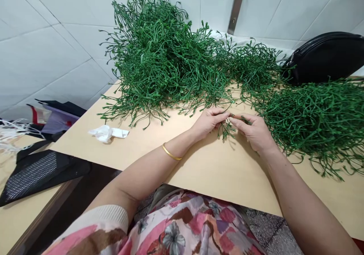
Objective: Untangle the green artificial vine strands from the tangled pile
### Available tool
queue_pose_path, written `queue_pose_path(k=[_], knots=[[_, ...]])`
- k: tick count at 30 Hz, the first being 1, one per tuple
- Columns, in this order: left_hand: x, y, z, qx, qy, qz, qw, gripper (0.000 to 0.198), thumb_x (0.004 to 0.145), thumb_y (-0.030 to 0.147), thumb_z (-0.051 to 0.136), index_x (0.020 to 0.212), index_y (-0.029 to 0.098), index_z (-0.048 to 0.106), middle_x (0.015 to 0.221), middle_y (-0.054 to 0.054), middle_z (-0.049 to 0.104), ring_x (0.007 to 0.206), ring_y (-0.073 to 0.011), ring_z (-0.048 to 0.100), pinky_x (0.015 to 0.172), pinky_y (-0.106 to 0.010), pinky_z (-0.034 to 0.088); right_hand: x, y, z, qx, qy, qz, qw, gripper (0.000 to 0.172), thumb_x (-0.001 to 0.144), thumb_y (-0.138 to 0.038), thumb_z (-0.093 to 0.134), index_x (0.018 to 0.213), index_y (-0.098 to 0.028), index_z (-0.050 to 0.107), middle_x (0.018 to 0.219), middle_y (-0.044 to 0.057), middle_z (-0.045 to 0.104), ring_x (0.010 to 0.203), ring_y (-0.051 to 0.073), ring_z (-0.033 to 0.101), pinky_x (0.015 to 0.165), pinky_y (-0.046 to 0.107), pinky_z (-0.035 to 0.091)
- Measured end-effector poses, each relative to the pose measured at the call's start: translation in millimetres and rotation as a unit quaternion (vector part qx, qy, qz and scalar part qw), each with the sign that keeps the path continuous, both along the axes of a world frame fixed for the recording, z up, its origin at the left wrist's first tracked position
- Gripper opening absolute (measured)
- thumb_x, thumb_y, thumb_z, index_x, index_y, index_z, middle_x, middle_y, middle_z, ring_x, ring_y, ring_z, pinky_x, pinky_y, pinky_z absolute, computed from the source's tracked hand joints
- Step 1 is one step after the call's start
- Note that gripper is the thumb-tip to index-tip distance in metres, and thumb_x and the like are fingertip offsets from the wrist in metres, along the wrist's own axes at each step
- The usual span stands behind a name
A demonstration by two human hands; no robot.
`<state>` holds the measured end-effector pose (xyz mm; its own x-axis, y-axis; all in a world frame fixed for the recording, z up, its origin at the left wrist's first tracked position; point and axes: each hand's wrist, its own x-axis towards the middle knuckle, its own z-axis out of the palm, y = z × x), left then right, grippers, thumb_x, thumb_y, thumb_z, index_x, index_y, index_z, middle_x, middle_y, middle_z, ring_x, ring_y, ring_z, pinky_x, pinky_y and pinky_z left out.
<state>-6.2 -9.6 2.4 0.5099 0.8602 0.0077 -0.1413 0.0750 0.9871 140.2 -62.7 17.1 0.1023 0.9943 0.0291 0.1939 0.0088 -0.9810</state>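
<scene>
My left hand (209,122) and my right hand (253,131) meet over the table, fingertips nearly touching. Between them is a small green plastic plant sprig (226,131), its thin stems and budded tips hanging below the left fingers. Both hands pinch it with thumb and forefinger; the exact grip point is partly covered by the fingers. Just beyond the hands rises a large heap of similar green sprigs (159,54). A second pile of sprigs (315,114) lies to the right of my right hand.
A crumpled white tissue (106,133) lies on the light wooden table (148,154) at left. A black bag (327,57) stands at the back right against the tiled wall (82,8). Lower left, a black mesh item (34,173) lies on another surface near white cords (14,133).
</scene>
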Motion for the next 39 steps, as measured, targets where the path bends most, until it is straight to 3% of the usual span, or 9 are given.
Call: queue_pose_path(k=[7,11,15,17,20,25,30,34,39], knots=[[1.2,-4.3,-1.1,-0.037,-0.025,-0.018,0.999,0.023,0.068,0.026,0.066,0.088,0.015,0.062,0.055,0.005,0.045,0.045,-0.0038,0.034,0.045,-0.021,0.025,1.1,5.6,-6.1,0.002,0.100,-0.051,0.994,0.022,0.057,-0.034,0.073,0.063,-0.016,0.061,0.051,-0.006,0.040,0.047,0.005,0.031,0.044,0.021,0.024],[-0.3,-3.6,1.8,-0.059,-0.005,0.003,0.998,0.017,0.065,0.022,0.066,0.080,0.014,0.060,0.053,0.006,0.044,0.043,-0.0022,0.030,0.043,-0.020,0.020,3.7,4.7,-5.1,-0.008,0.084,-0.039,0.996,0.022,0.056,-0.031,0.074,0.065,-0.016,0.060,0.052,-0.006,0.044,0.048,0.005,0.034,0.045,0.020,0.026],[0.4,-5.0,6.6,-0.079,-0.016,0.016,0.997,0.014,0.064,0.021,0.066,0.069,0.014,0.055,0.058,0.004,0.050,0.048,-0.0028,0.039,0.046,-0.019,0.026,5.8,0.7,-0.7,-0.077,0.067,0.016,0.995,0.029,0.056,-0.036,0.074,0.070,-0.017,0.057,0.054,-0.005,0.050,0.047,0.006,0.041,0.044,0.021,0.030],[0.5,-6.3,9.5,-0.078,-0.003,0.026,0.997,0.012,0.065,0.018,0.063,0.064,0.014,0.052,0.054,0.005,0.047,0.047,-0.0027,0.038,0.047,-0.019,0.027,8.1,-0.2,1.6,-0.092,0.040,0.049,0.994,0.029,0.058,-0.038,0.072,0.072,-0.017,0.057,0.056,-0.004,0.051,0.047,0.007,0.042,0.044,0.021,0.031],[-1.8,-6.1,12.8,-0.050,0.052,0.031,0.997,0.014,0.063,0.013,0.059,0.055,0.014,0.047,0.049,0.006,0.040,0.044,-0.0023,0.034,0.046,-0.019,0.027,12.9,0.2,5.4,-0.044,-0.057,0.056,0.996,0.020,0.062,-0.032,0.068,0.070,-0.016,0.060,0.058,-0.003,0.052,0.049,0.007,0.041,0.046,0.022,0.031],[-9.7,-1.0,13.3,-0.031,0.133,-0.045,0.990,0.013,0.059,0.009,0.056,0.051,0.014,0.047,0.047,0.003,0.044,0.044,-0.0047,0.039,0.045,-0.021,0.029,20.5,0.8,9.6,0.039,-0.167,0.012,0.985,0.007,0.066,-0.024,0.060,0.066,-0.016,0.062,0.062,0.000,0.057,0.055,0.010,0.046,0.052,0.024,0.035],[-10.6,1.9,10.4,-0.024,0.140,-0.043,0.989,0.006,0.061,0.012,0.056,0.056,0.014,0.053,0.049,0.001,0.051,0.044,-0.0062,0.045,0.046,-0.021,0.034,24.5,-0.5,9.4,0.006,-0.208,0.051,0.977,0.015,0.071,-0.025,0.058,0.078,-0.016,0.066,0.064,0.001,0.061,0.054,0.011,0.048,0.054,0.026,0.037],[-8.2,1.6,7.5,-0.015,0.129,-0.038,0.991,0.003,0.062,0.011,0.055,0.060,0.014,0.055,0.051,0.001,0.054,0.047,-0.0070,0.049,0.051,-0.022,0.039,24.3,-0.2,8.4,0.027,-0.219,0.067,0.973,0.030,0.078,-0.027,0.051,0.101,-0.016,0.066,0.086,0.005,0.066,0.063,0.012,0.052,0.061,0.027,0.040],[-6.6,1.3,6.0,0.013,0.122,-0.040,0.992,0.005,0.063,0.010,0.055,0.059,0.012,0.054,0.053,0.002,0.054,0.050,-0.0063,0.048,0.054,-0.022,0.039,15.9,3.5,-2.6,0.060,-0.235,0.086,0.966,0.030,0.078,-0.033,0.055,0.099,-0.016,0.066,0.092,0.007,0.065,0.069,0.014,0.054,0.063,0.028,0.040]])
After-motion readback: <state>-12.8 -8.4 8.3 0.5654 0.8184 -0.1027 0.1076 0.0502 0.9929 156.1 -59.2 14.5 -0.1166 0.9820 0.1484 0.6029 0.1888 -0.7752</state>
